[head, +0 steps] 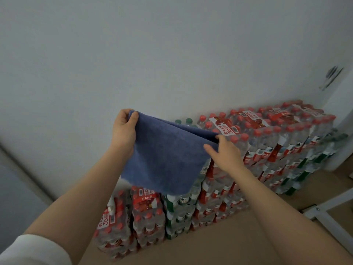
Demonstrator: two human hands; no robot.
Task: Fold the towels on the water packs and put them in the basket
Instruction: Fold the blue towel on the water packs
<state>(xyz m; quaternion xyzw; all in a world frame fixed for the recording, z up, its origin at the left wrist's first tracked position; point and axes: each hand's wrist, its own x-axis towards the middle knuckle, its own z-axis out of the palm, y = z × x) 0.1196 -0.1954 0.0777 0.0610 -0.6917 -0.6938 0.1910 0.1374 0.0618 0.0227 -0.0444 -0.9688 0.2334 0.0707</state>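
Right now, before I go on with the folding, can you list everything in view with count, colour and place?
towel: one, blue, held up in the air in front of the packs, doubled over along its top edge.
water packs: many, count unclear, clear bottles with mostly red caps and labels, some green, stacked along the wall from lower left to right.
wall: one, white, behind the packs.
floor: tan, below the packs.
frame: one, white bars, lower right on the floor.
wall fixture: one, dark, blurred, upper right.
basket: none in view.
left hand: pinches the towel's upper left corner.
right hand: holds the towel's right edge.
sleeve: white, on the left arm, bottom left.
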